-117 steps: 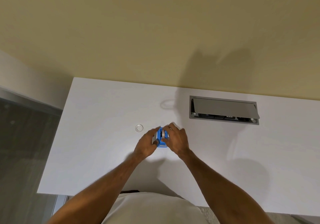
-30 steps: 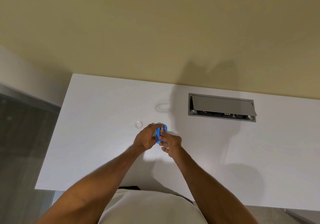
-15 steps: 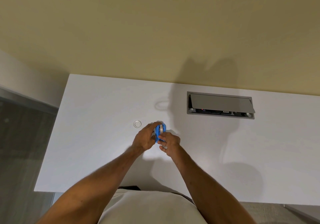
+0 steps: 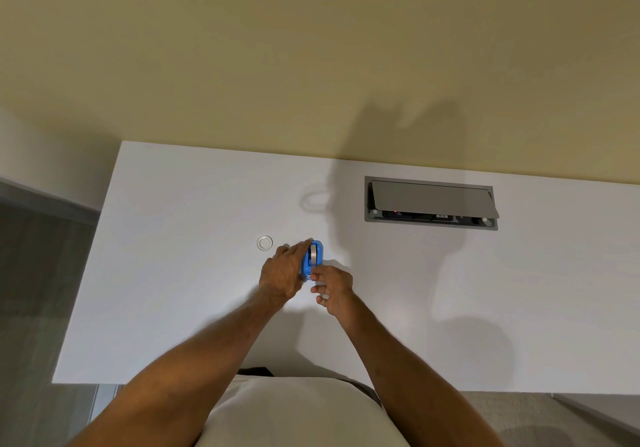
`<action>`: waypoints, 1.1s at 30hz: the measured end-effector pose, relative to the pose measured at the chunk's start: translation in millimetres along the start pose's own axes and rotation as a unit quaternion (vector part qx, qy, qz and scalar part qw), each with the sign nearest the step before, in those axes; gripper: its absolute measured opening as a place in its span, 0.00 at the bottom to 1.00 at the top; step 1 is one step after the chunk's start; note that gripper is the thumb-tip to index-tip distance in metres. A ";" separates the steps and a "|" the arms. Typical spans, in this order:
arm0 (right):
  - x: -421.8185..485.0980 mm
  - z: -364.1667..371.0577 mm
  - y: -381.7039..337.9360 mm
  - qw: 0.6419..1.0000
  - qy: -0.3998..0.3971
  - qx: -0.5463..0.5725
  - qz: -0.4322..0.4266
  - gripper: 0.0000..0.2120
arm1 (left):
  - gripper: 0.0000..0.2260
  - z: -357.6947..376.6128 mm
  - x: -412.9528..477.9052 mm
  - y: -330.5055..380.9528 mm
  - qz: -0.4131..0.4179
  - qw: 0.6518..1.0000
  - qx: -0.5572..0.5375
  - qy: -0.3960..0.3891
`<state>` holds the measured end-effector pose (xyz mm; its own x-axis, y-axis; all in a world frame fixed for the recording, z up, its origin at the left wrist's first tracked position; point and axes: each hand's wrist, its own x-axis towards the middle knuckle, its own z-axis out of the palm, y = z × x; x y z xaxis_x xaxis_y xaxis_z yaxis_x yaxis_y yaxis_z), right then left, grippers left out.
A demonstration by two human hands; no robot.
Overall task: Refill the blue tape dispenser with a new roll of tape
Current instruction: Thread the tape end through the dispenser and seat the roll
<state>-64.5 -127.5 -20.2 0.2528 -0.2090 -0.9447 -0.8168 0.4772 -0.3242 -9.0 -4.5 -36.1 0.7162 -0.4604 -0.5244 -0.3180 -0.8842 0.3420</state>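
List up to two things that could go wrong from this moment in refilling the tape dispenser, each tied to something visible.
1. The right hand pinches only at the near end of the dispenser; the tape end could slip back.
2. The left hand grips the dispenser from one side; pulling might tip it on the table.

A white table (image 4: 173,291) stands against a yellow wall; a small clear ring (image 4: 265,243) lies flat on it, left of centre; a grey hatch (image 4: 431,202) is set into its top at the far right, lid tilted open.
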 end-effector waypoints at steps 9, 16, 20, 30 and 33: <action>-0.2 -3.9 21.3 1.000 -0.002 -0.017 0.002 0.19 | 0.36 2.8 0.5 -4.0 0.003 0.999 0.032 -0.008; -1.6 -3.5 25.0 1.000 0.012 -0.007 0.001 0.19 | 0.36 4.4 -0.1 -5.6 0.003 0.999 0.035 -0.010; -1.8 -1.9 27.4 1.000 0.014 -0.012 0.002 0.18 | 0.36 4.7 -1.6 -6.2 0.001 0.999 0.033 -0.011; -4.9 -3.7 32.1 1.000 0.011 -0.003 -0.007 0.16 | 0.36 3.1 -2.2 -3.8 -0.002 0.999 0.036 -0.008; -4.3 -3.8 32.4 1.000 0.014 -0.005 -0.010 0.16 | 0.36 3.0 -2.3 -3.5 0.001 0.999 0.039 -0.006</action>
<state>-94.0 -114.4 -26.5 0.2558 -0.2418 -0.9360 -0.8168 0.4639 -0.3431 -11.3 -0.6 -38.4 0.7077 -0.4627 -0.5340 -0.3670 -0.8865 0.2818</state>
